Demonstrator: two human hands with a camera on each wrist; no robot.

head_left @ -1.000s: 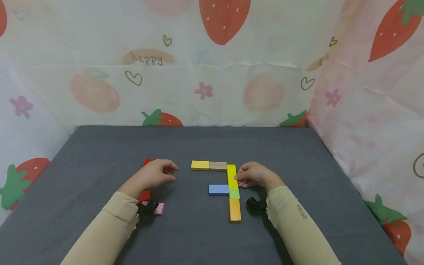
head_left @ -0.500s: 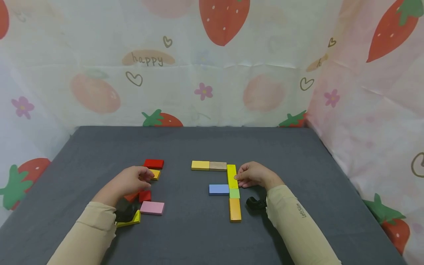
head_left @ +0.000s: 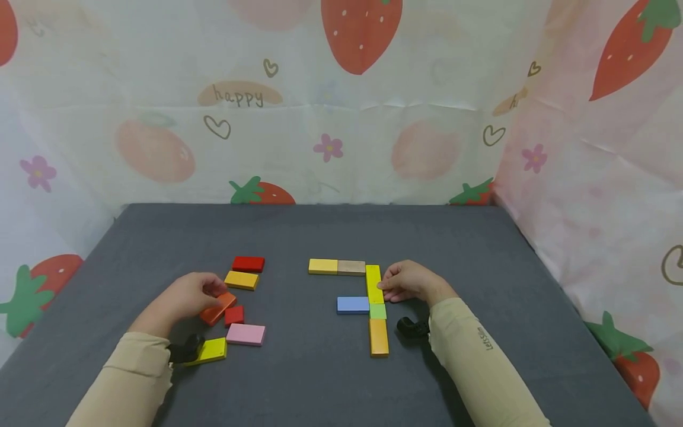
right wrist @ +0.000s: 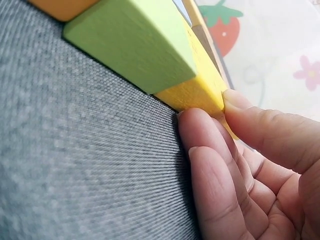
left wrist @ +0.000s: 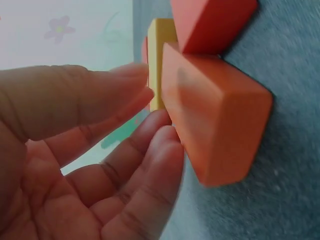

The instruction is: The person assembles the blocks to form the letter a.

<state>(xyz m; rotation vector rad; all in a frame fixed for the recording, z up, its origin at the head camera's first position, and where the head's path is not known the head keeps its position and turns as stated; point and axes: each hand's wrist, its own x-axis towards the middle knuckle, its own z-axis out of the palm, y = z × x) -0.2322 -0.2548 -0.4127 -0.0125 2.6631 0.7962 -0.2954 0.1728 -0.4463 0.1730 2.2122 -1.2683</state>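
Note:
My left hand [head_left: 187, 296] hovers at an orange block [head_left: 219, 308] on the left of the table. In the left wrist view its thumb and fingers are apart, fingertips close beside the orange block [left wrist: 220, 115]; whether they touch it I cannot tell. My right hand [head_left: 413, 281] rests at the right side of a long yellow block [head_left: 374, 283]. In the right wrist view, thumb and fingertips touch this yellow block [right wrist: 192, 95] without wrapping round it. A green block [head_left: 377, 311] and an amber block [head_left: 379, 338] continue its line towards me.
A blue block [head_left: 353, 305], a yellow block [head_left: 322, 266] and a wood-coloured block [head_left: 351, 268] adjoin the line. Around my left hand lie a red block [head_left: 248, 264], an amber block [head_left: 242, 280], a small red block [head_left: 233, 315], a pink block [head_left: 245, 334] and a yellow block [head_left: 212, 350].
My left hand has moved left and towards me, from beside the far red block to the orange block, uncovering the amber block. My right hand stays at the long yellow block.

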